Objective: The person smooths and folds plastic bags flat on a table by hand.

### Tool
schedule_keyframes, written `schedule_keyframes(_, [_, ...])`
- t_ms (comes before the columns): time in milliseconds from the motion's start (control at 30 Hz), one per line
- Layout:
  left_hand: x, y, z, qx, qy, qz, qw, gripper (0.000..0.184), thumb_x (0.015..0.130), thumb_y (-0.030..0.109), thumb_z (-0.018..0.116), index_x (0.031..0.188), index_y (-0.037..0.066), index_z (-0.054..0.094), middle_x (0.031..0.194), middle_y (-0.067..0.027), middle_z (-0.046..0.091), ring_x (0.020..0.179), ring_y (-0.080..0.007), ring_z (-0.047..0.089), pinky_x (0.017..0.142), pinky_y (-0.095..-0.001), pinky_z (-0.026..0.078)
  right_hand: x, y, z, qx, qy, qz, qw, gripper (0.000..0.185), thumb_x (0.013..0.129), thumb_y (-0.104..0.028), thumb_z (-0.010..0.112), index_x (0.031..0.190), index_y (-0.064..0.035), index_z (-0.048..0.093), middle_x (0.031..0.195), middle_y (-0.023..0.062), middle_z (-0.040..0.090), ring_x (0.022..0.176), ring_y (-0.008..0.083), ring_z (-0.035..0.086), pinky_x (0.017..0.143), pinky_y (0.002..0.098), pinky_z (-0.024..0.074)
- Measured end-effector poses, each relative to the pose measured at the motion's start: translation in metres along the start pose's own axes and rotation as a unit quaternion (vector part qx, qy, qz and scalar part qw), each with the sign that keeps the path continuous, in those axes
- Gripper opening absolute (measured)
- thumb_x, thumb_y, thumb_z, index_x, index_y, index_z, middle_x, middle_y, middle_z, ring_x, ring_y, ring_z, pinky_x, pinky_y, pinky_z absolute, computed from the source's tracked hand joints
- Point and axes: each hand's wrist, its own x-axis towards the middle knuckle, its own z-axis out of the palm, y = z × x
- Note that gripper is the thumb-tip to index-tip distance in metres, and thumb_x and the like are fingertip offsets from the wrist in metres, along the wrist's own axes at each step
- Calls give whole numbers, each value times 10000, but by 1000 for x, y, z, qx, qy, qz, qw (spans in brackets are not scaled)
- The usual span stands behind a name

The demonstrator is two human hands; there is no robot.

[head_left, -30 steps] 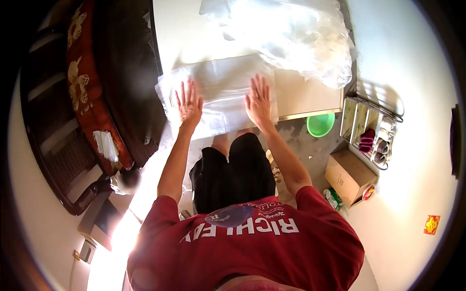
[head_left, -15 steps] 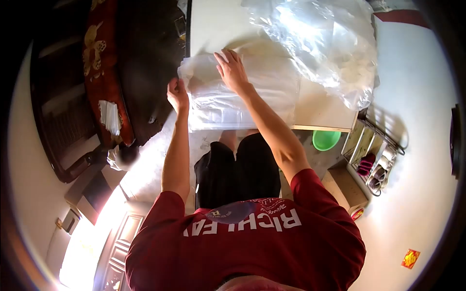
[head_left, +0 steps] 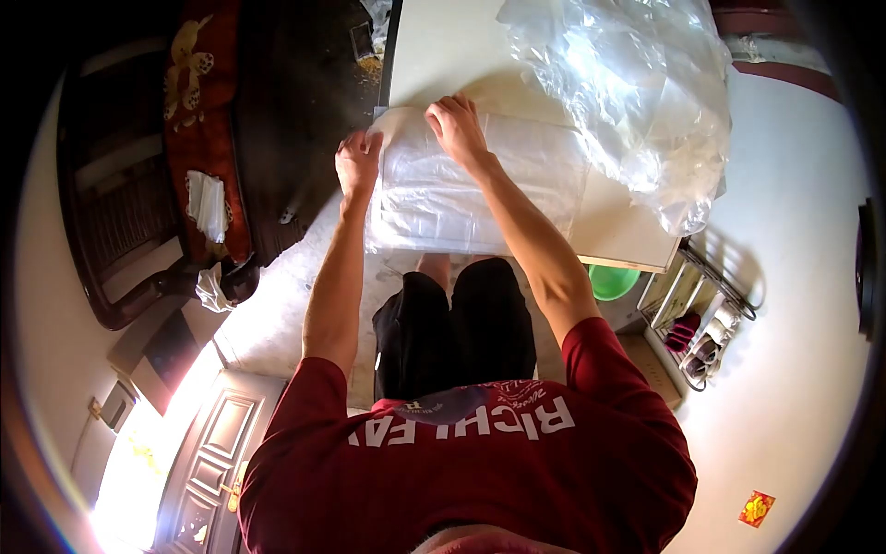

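Note:
A flat stack of clear plastic sheets or bags point(head_left: 443, 208) lies at the near edge of a pale table point(head_left: 443, 46). At the stack's left edge is my left hand point(head_left: 358, 164), its fingers bent and closed on the plastic's edge. My right hand point(head_left: 456, 127) is at the far side of the stack, fingers curled down and together on the plastic; what lies under the fingertips is hidden. A large crumpled heap of clear plastic point(head_left: 637, 102) covers the table's far right part.
A dark wooden bench with a red cover point(head_left: 208, 120) stands at left. On the right are a green basin point(head_left: 613, 281) under the table edge, a shoe rack point(head_left: 688, 309) and a cardboard box point(head_left: 651, 369). A door point(head_left: 221, 443) is at lower left.
Both hands lay spread flat on the plastic. Since then my left hand has gone to the stack's left edge and my right hand to its far side, fingers now curled. The view has shifted.

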Motion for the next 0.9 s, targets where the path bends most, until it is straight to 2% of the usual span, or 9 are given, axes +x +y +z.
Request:
schedule_keyframes(100, [1,-12,6,-13,-5,19,1000,252,820,221,633,720,8,540,663,-169,557,596,-326,550,535,-375,428,-3,-2,-2,11,30,7,999,136,741,-72,649,863,-93,591,890,65,574,940,278,503,867,405,375])
schedule_keyframes(267, [-4,-15,1,-44,-24,74,996,141,824,159,608,840,19,597,731,-161,594,614,-305,572,560,-362,456,0,-10,-12,10,64,0,998,256,718,-97,690,960,-84,608,1004,75,575,1042,278,486,938,420,351])
schedule_keyframes(333, [-7,-7,-7,-71,-29,85,993,133,823,141,602,885,24,613,759,-159,606,623,-297,580,571,-359,465,3,-13,-12,18,29,-63,997,314,713,-129,712,1008,-75,618,1091,79,568,1118,275,456,988,423,323])
schedule_keyframes(433, [-10,2,-14,-103,-45,96,989,147,800,117,603,904,15,622,785,-173,612,702,-346,583,622,-399,470,4,-19,-5,12,-31,-95,995,316,707,-151,720,999,-66,632,1113,80,569,1150,266,439,998,408,324])
schedule_keyframes(500, [-10,5,-13,-52,28,110,992,162,850,165,600,932,26,620,764,-153,622,637,-282,606,579,-344,480,4,-21,-1,-10,-53,-84,995,249,713,-161,713,927,-58,639,1094,64,577,1142,257,439,991,395,333])
schedule_keyframes(600, [-9,-6,-7,-34,-34,40,998,172,864,182,603,931,24,615,728,-134,640,601,-271,611,567,-335,486,5,-23,2,3,-84,-64,994,158,748,-174,684,808,-57,598,985,40,602,1016,250,494,973,410,343])
schedule_keyframes(700, [-8,0,-12,-101,-51,4,994,143,838,140,599,912,19,618,784,-152,653,652,-306,637,575,-358,492,-1,-20,-3,-4,-63,-70,996,167,755,-199,683,815,-69,596,931,66,612,973,248,517,925,392,364])
schedule_keyframes(833, [-10,-12,-17,-124,-20,60,990,139,853,145,582,909,21,612,766,-141,657,652,-295,644,569,-340,493,-3,-4,-16,-26,-82,-39,996,193,773,-238,679,811,-73,586,824,93,624,880,258,571,844,378,394])
schedule_keyframes(900, [-6,-16,-24,-137,-45,15,989,133,861,135,575,927,26,612,767,-142,656,664,-284,652,584,-325,498,-4,7,-33,-53,-154,-19,987,197,792,-227,678,819,-54,589,661,119,600,708,278,584,795,384,400])
